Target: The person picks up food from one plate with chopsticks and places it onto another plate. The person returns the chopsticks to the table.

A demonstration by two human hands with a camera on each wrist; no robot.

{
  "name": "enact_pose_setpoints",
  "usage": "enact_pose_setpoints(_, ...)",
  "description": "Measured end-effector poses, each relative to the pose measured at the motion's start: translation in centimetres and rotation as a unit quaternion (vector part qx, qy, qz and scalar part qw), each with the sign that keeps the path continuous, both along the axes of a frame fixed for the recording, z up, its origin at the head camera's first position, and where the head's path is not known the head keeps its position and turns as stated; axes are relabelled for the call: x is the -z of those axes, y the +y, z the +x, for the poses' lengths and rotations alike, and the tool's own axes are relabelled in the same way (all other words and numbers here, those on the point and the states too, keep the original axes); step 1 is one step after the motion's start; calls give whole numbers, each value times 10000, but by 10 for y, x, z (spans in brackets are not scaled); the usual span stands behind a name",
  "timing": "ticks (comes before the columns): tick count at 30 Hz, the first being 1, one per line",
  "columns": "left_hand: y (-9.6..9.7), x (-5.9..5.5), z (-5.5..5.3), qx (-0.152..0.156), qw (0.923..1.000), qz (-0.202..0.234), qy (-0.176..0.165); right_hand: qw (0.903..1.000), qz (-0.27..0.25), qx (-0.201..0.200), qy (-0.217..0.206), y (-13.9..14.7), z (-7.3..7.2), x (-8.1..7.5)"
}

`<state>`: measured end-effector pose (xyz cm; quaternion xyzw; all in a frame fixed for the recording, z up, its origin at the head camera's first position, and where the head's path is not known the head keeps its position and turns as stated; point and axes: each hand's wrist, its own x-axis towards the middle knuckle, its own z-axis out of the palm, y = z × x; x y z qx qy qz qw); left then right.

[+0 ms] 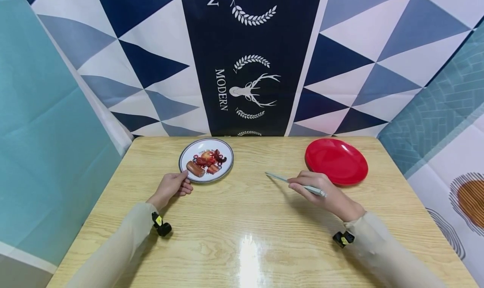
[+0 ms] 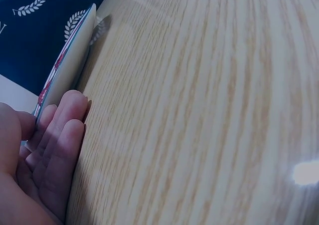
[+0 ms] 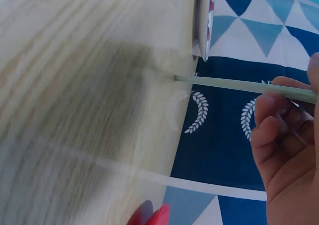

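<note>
My left hand [image 1: 172,188] pinches the near-left rim of a white plate [image 1: 206,145] with a dark rim line, thumb on top and fingers below. On the plate lie a brown sausage piece [image 1: 195,169] and other reddish-brown food pieces [image 1: 206,158]. Pale green chopsticks [image 1: 277,177] are in my right hand [image 1: 321,191], held near their thicker end, tips pointing left above the table. They lie so close together that I cannot tell one from two. In the right wrist view the chopsticks [image 3: 229,84] stretch from my fingers past the table's far edge.
A red oval plate [image 1: 336,159] lies at the back right of the wooden table [image 1: 227,220], just beyond my right hand. Behind the table hangs a patterned cloth [image 1: 249,61], with other cloths at both sides. Each wrist wears a small black camera.
</note>
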<state>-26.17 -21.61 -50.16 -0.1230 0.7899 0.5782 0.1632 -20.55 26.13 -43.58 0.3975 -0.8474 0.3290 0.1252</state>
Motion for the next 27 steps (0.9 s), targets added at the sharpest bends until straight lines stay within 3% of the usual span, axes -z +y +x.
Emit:
enact_pose_setpoints(7, 0, 0, 0, -8, 10000, 43, 0, 9984, 508, 75, 216, -9, 10, 5)
enact_pose_setpoints(16, 0, -1, 0, 6, 10000, 8, 11, 9961, 727, -218, 454, -20, 17, 15)
enact_pose_setpoints(27, -1, 1, -1, -10, 9999, 79, 73, 9854, 1442, -310, 847, -28, 22, 24)
